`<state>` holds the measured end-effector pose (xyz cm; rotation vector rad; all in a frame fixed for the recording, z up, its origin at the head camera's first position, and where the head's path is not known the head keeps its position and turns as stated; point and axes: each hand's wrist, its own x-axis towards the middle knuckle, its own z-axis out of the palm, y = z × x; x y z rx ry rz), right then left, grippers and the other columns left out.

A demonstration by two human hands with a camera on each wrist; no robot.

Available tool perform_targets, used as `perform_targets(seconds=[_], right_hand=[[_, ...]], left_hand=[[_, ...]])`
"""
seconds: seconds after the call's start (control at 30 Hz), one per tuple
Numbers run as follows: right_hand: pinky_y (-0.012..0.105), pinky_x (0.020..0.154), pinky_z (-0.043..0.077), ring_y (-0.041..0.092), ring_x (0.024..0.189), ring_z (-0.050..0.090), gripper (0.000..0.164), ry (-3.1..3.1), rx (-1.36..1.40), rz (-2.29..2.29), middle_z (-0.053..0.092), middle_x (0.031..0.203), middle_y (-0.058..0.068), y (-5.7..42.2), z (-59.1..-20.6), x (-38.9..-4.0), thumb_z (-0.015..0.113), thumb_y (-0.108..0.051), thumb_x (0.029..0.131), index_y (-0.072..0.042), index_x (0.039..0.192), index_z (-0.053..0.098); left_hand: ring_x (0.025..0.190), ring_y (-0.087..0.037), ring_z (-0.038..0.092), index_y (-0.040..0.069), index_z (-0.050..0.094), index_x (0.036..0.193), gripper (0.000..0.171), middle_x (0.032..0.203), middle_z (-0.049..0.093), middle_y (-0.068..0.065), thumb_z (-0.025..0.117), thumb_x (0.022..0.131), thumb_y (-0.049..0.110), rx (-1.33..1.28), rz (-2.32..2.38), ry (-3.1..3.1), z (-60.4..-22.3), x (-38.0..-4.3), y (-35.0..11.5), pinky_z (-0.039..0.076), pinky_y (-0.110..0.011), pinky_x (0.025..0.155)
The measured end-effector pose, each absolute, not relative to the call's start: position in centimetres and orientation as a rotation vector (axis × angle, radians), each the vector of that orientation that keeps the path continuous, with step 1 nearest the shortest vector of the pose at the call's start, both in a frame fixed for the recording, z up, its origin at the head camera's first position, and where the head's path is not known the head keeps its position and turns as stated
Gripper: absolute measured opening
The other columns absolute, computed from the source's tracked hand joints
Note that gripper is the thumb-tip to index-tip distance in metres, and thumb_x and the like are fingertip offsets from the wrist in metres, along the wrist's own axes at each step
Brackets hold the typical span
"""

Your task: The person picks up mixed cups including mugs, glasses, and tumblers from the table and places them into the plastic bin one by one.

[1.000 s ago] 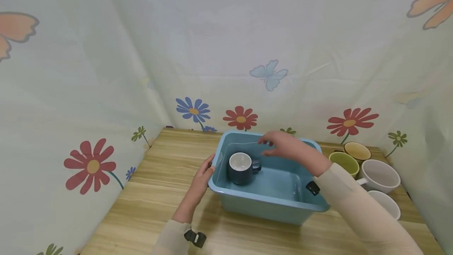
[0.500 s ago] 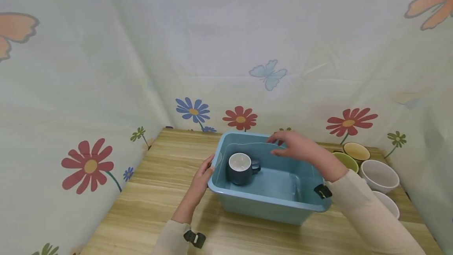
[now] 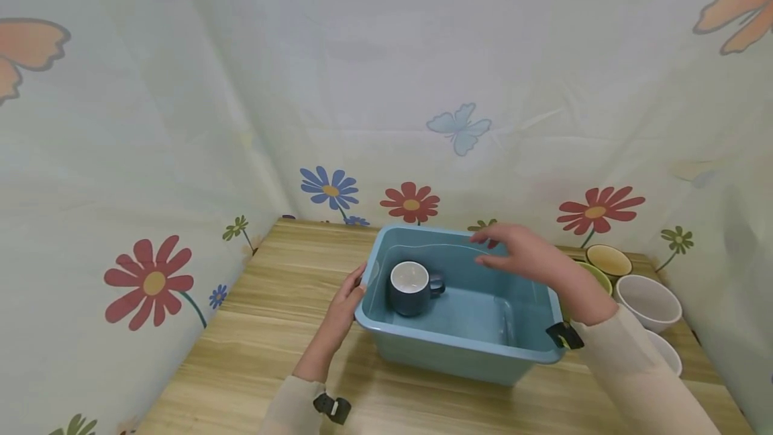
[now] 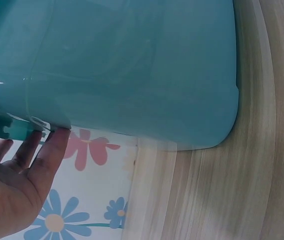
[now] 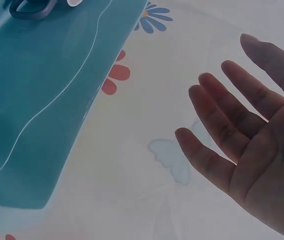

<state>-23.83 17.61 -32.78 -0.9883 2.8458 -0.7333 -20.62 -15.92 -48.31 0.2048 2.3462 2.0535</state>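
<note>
A dark blue mug [image 3: 409,294] with a white inside stands upright in the left part of a light blue plastic basin [image 3: 459,339], its handle pointing right. My left hand [image 3: 344,304] rests against the outside of the basin's left end, just by the rim. In the left wrist view, its fairly straight fingers [image 4: 52,155] touch the basin's outer wall; the thumb is not visible there. Over the back right of the basin hovers my right hand [image 3: 516,254], fingers spread and slightly bent, holding nothing. The right wrist view shows its bare palm [image 5: 276,155].
Right of the basin, several cups stand close together: a yellowish one [image 3: 608,260], a green one [image 3: 598,275] partly behind my right forearm, a large white one [image 3: 649,301] and another white one [image 3: 667,353]. A flower-printed curtain [image 3: 386,86] surrounds the wooden table [image 3: 290,274].
My right hand has moved right over the basin, away from the mug. The left hand, basin and mug have stayed in place.
</note>
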Motion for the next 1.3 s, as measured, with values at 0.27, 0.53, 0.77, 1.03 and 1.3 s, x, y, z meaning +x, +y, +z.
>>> perform_targets(seconds=[0.27,0.53,0.77,1.03,1.3], right_hand=[[0.048,0.088,0.059,0.033,0.106,0.066,0.04,2.891,-0.96,-0.766,0.073,0.12,0.017,19.2,-33.0,-22.8,0.076,-0.022,0.091,0.0,0.125,0.069],[0.05,0.09,0.057,0.03,0.104,0.067,0.04,2.929,-0.958,-0.806,0.073,0.12,0.015,20.7,-33.6,-21.8,0.076,-0.021,0.091,-0.001,0.125,0.069],[0.056,0.091,0.057,0.032,0.106,0.067,0.041,2.953,-0.879,-0.824,0.073,0.121,0.017,21.6,-34.2,-20.7,0.075,-0.023,0.092,-0.002,0.127,0.068],[0.057,0.09,0.056,0.032,0.107,0.068,0.041,3.004,-0.828,-0.866,0.072,0.12,0.014,22.7,-34.6,-19.6,0.076,-0.021,0.091,-0.004,0.128,0.068],[0.053,0.087,0.056,0.033,0.107,0.068,0.041,3.074,-0.751,-0.874,0.072,0.123,0.017,24.0,-35.2,-18.5,0.075,-0.022,0.091,-0.005,0.128,0.068]], left_hand=[[0.147,-0.049,0.038,0.001,0.03,0.159,0.056,0.163,0.033,-0.029,0.038,0.107,0.02,0.201,2.052,2.353,-48.2,-20.6,-15.9,0.04,-0.063,0.114],[0.149,-0.049,0.036,0.001,0.03,0.159,0.056,0.164,0.031,-0.029,0.038,0.107,0.019,0.193,2.05,2.344,-48.3,-20.6,-15.9,0.037,-0.064,0.116],[0.149,-0.05,0.036,0.0,0.029,0.159,0.056,0.164,0.031,-0.029,0.038,0.107,0.02,0.197,2.042,2.356,-48.2,-20.7,-15.9,0.037,-0.064,0.115],[0.146,-0.049,0.039,0.0,0.031,0.158,0.056,0.162,0.034,-0.029,0.039,0.107,0.019,0.185,2.05,2.365,-48.0,-20.6,-15.8,0.04,-0.063,0.115],[0.146,-0.049,0.039,0.0,0.031,0.158,0.056,0.162,0.034,-0.029,0.039,0.107,0.019,0.18,2.046,2.359,-47.9,-20.5,-15.8,0.04,-0.063,0.114]])
